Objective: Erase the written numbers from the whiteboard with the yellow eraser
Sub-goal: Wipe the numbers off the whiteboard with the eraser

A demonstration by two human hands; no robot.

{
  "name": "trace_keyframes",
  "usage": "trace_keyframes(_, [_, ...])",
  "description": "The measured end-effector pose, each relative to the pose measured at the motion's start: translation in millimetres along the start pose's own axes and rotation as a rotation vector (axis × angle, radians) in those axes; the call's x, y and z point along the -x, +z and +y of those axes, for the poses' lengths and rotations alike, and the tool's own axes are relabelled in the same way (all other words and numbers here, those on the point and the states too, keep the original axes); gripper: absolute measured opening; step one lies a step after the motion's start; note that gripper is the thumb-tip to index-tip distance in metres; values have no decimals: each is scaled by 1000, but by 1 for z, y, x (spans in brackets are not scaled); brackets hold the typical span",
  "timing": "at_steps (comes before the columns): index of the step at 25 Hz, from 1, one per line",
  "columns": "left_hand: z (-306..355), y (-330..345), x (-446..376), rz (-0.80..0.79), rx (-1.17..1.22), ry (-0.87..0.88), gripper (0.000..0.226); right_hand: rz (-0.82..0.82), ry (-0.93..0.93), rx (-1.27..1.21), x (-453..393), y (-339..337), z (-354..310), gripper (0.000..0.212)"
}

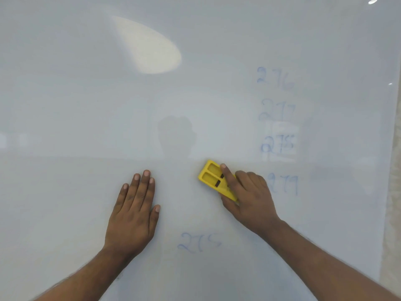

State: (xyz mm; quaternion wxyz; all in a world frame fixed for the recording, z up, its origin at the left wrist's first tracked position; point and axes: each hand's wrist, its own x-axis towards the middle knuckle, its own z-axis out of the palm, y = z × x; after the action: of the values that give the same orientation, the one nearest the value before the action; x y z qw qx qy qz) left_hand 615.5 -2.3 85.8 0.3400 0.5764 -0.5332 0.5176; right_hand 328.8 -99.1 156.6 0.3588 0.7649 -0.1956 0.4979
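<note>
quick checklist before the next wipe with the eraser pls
1. Eraser gripped by right hand: ok, index finger on top.
2. Eraser flat on the whiteboard: cannot tell, its pad face is hidden.
3. Left hand clear of the wipe path: ok, it lies flat on bare board, left of the eraser.
4. Numbers left to erase: not ok, 276, 277, 278, 279 and 275 are faint but there.
5. Nearest target: ok, 279 lies just right of the right hand.
</note>
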Motion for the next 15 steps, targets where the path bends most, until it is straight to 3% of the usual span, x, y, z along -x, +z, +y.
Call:
trace_keyframes(7, [0,4,15,-3,8,15,63,-152,-254,-79,48,28,-64,67])
trace_keyframes(13, [0,7,24,-17,-4,20,63,-316,-559,34,84,11,-18,64])
trace_keyframes(15, [0,7,25,-17,-5,16,63,-325,-576,54,69,6,-11,63])
